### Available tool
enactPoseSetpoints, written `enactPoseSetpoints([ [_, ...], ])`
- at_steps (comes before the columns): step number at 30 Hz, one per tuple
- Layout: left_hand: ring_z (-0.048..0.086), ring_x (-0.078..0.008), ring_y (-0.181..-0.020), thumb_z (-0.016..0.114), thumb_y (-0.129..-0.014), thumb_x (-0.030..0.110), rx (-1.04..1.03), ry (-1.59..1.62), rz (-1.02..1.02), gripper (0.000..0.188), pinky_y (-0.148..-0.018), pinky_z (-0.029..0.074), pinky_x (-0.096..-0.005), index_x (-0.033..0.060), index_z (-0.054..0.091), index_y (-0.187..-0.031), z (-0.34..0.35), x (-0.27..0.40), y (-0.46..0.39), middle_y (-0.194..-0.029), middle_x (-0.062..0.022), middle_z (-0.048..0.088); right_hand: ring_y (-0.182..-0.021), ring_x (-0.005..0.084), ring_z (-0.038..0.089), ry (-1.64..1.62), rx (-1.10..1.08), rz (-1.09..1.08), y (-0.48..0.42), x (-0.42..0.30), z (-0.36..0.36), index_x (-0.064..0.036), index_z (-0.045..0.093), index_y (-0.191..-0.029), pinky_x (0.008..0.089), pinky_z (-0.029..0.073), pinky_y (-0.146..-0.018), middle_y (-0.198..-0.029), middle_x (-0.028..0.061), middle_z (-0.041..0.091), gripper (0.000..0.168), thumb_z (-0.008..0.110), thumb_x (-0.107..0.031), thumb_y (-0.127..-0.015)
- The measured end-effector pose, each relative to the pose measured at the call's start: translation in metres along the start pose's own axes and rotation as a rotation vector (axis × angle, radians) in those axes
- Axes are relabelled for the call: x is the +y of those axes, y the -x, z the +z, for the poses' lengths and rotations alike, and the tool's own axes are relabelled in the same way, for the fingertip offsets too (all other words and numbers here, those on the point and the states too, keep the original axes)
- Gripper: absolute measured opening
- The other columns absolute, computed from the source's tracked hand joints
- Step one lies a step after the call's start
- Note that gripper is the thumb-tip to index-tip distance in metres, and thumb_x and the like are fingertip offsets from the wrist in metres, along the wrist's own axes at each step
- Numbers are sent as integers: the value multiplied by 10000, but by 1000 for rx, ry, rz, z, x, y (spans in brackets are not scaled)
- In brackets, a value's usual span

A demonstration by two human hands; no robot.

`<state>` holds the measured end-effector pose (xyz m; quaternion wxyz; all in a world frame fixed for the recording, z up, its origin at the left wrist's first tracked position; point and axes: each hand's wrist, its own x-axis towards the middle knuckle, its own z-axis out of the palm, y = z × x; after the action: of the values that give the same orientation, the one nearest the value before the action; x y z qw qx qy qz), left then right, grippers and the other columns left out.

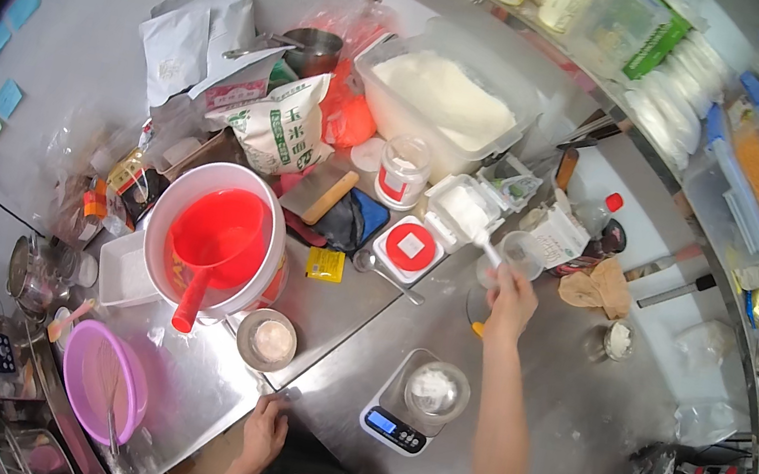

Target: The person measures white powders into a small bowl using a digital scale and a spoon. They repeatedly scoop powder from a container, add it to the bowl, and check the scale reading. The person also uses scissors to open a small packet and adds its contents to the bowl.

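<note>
My right hand [514, 303] grips a white scoop [490, 249] by its handle. The scoop's far end reaches the clear plastic tub of white powder [462, 208]. My left hand [265, 430] rests at the front edge of the steel table, fingers bent; whether anything is under them is hidden. Between my arms stands a white digital kitchen scale [395, 423] with a lit display. On it sits a clear bowl [454, 411] with white powder [433, 387] inside. A small metal bowl [246, 343] holding pale powder is beyond my left hand.
A white bucket [161, 221] with a red dipper [217, 231] stands left, behind a purple basin [73, 366] holding a whisk [111, 388]. At the back are a large flour bin [433, 147], a red-lidded container [410, 246] and a metal spoon [391, 279]. A loaded shelf [616, 104] overhangs the right side.
</note>
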<state>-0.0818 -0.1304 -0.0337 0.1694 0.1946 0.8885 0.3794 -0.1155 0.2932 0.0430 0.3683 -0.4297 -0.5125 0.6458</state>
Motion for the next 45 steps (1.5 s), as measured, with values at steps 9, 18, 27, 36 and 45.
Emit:
enactPoseSetpoints([
  [9, 616, -294, -722, 573, -793, -13, 0, 20, -94, 225, -659, 498, -378, 41, 604, -1008, -2, -15, -3, -1125, -157, 586, -468, 83, 504, 202, 18, -234, -49, 34, 45, 21, 649, -859, 224, 386, -439, -740, 60, 675, 106, 620, -79, -878],
  [18, 613, -263, -682, 585, -782, -16, -15, 19, -34, 233, -645, 500, -354, 56, 611, -1002, -2, -12, -16, -1095, -125, 598, -676, 255, 631, 1096, 87, -1173, -52, 50, 35, -123, 687, -912, 368, 502, -583, -824, 35, 642, 136, 687, -96, -778],
  [27, 612, -273, -693, 587, -776, -20, -27, 27, -9, 224, -643, 501, -363, 51, 616, -986, 0, -15, -17, -1099, -128, 599, -676, 227, 639, 1178, 28, -1210, -39, 55, 30, -111, 672, -946, 342, 511, -585, -854, 16, 640, 180, 693, -103, -768],
  [36, 607, -289, -717, 587, -773, -44, -37, 104, 19, 246, -638, 494, -354, 46, 610, -1001, 3, -1, -25, -1042, -141, 605, -660, 229, 641, 1129, 84, -1225, -36, 53, 30, -108, 677, -937, 345, 514, -577, -859, 14, 650, 166, 691, -98, -771],
  [45, 568, -268, -679, 593, -829, -9, 30, 202, 171, 303, -626, 471, -361, 0, 546, -1128, 12, 105, -176, -976, -167, 589, -525, 118, 564, 299, 16, -273, -11, 5, 21, -19, 675, -963, 246, 440, -478, -815, 62, 695, 121, 622, -76, -871],
])
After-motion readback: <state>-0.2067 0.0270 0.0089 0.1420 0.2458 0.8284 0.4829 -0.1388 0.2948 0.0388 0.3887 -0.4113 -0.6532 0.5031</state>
